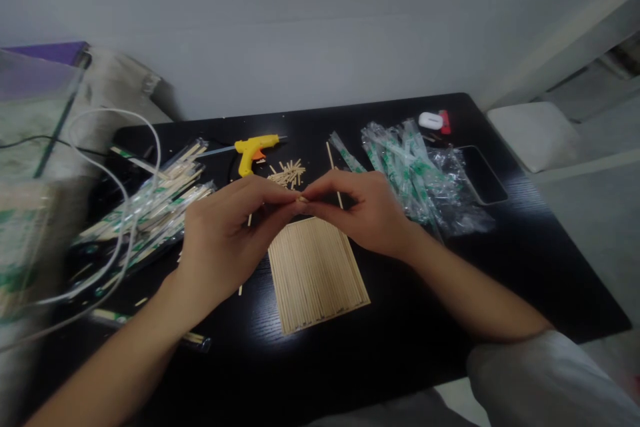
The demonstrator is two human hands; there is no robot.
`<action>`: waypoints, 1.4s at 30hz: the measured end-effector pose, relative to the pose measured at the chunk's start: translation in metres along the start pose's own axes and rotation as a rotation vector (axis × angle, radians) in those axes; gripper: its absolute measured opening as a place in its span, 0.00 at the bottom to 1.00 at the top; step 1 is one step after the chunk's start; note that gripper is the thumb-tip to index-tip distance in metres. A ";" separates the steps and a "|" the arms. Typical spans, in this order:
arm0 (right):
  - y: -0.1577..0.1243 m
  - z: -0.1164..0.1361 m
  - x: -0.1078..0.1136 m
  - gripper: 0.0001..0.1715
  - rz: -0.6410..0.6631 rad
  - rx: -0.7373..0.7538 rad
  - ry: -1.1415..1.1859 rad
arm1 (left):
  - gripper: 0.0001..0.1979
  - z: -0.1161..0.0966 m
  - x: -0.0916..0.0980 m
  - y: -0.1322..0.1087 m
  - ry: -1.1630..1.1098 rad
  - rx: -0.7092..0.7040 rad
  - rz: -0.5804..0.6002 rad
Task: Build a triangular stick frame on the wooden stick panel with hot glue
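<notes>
My left hand (227,233) and my right hand (365,210) meet above the black table (525,260), fingers pinched together on a short wooden stick piece (302,199) held between them. Just below the hands lies a flat panel of sticks glued side by side (316,273). A small heap of cut stick bits (289,173) lies behind the hands. A yellow glue gun (254,149) rests on the table further back, its nozzle pointing right.
Wrapped chopsticks (150,203) are piled at the left under a white cable (120,213). Empty clear wrappers (420,170) lie at the right, beside a dark phone (483,173) and a small white and red object (434,121). A single long stick (332,160) lies near the wrappers.
</notes>
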State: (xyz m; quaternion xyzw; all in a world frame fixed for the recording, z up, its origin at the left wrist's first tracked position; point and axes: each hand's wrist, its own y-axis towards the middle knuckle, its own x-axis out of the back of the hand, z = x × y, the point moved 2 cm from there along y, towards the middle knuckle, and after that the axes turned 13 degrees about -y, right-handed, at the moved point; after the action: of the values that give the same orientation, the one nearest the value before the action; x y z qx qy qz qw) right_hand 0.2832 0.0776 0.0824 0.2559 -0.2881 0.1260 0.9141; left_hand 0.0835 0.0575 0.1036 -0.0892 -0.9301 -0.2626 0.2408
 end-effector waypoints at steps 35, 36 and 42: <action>-0.002 -0.002 -0.001 0.08 -0.001 -0.018 -0.005 | 0.02 0.000 0.002 0.000 0.008 -0.025 0.014; -0.002 -0.002 -0.002 0.08 -0.001 -0.019 0.000 | 0.02 -0.001 0.001 0.000 0.010 -0.028 0.016; -0.001 -0.001 -0.002 0.08 -0.005 -0.032 0.016 | 0.03 -0.001 0.001 -0.001 0.014 -0.031 0.014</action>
State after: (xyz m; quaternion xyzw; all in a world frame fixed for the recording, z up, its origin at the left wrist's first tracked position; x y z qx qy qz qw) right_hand 0.2825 0.0770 0.0795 0.2411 -0.2820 0.1210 0.9207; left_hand 0.0832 0.0563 0.1043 -0.0974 -0.9236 -0.2758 0.2476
